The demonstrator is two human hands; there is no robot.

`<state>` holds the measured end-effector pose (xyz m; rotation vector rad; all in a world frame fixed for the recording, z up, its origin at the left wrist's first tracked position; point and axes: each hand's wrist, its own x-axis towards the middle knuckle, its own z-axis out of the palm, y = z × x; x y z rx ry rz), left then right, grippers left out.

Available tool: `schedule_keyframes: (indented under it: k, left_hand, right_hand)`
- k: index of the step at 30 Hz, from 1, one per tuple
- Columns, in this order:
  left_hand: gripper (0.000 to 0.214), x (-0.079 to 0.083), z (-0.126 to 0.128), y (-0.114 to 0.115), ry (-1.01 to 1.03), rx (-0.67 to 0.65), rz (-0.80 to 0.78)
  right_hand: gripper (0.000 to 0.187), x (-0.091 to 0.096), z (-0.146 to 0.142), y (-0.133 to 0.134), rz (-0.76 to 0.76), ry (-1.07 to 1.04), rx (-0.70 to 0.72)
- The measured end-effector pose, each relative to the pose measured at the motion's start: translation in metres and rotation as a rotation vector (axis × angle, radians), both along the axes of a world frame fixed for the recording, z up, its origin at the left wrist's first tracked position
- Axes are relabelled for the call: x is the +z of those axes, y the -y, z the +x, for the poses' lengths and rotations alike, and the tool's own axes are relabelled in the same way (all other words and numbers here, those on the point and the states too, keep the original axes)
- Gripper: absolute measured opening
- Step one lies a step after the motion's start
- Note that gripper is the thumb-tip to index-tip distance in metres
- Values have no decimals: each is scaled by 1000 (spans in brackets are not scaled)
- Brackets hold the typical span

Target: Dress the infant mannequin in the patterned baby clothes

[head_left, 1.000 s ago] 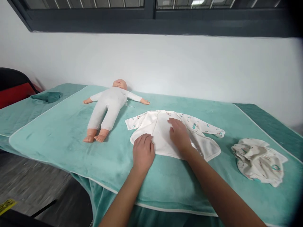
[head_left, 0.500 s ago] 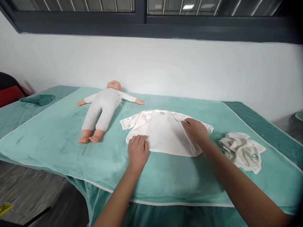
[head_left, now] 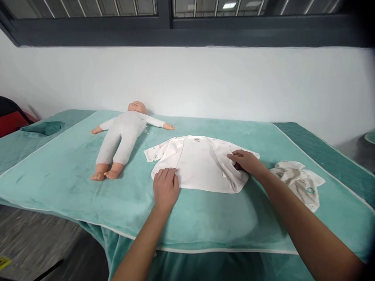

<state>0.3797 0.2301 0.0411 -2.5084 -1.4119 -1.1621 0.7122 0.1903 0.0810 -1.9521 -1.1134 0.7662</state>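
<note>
A white baby shirt (head_left: 199,164) with printed sleeves lies spread flat on the teal blanket (head_left: 73,171). My left hand (head_left: 165,188) rests on the shirt's near left hem, fingers curled down and pinching the edge. My right hand (head_left: 246,162) lies on the shirt's right side, fingers pressed together on the folded-in flap and sleeve. A baby doll (head_left: 121,136) in a white suit lies on its back to the left of the shirt, head toward the wall.
A crumpled printed garment (head_left: 299,180) lies to the right of the shirt. A dark teal cloth (head_left: 43,127) sits at the far left. The white wall (head_left: 205,86) runs behind the table, and the floor (head_left: 32,242) drops off at the near left.
My right hand has moved from the shirt's middle to its right side, and the right flap and sleeve now lie folded inward. My left hand stays on the left hem.
</note>
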Motion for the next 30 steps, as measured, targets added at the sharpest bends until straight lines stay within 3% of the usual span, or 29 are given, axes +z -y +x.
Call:
schedule_keyframes:
  k: [4,8,13,16,20,22,25,28,30]
  left_hand:
    - [22,-1,1,-2,16,-6,-2]
    - [22,-1,0,-3,36,-14,12]
    - [22,-1,-1,-4,40,-26,-1]
    - [23,-1,-1,-4,42,-20,-12]
    - [22,-2,-1,-6,57,-27,-27]
    - [22,-2,-1,-6,72,-32,-36]
    - [23,-3,-2,-5,80,-34,-46]
    - [23,-2,-2,-5,82,-28,-57]
    - [23,-1,-2,-5,89,-23,-65]
  right_hand:
    - [40,2,-2,19,46,-40,100]
    - [46,1,-11,24,143,12,103]
    - [43,-6,-17,32,37,266,177]
    - [44,-2,-16,40,29,212,217]
    - [43,2,-15,53,38,68,73]
    - [40,0,-17,61,-40,-38,-8]
    - [43,-5,-17,75,-182,-121,-3]
    - [45,-6,-8,81,-221,56,30]
    - [43,-7,4,77,-184,219,-37]
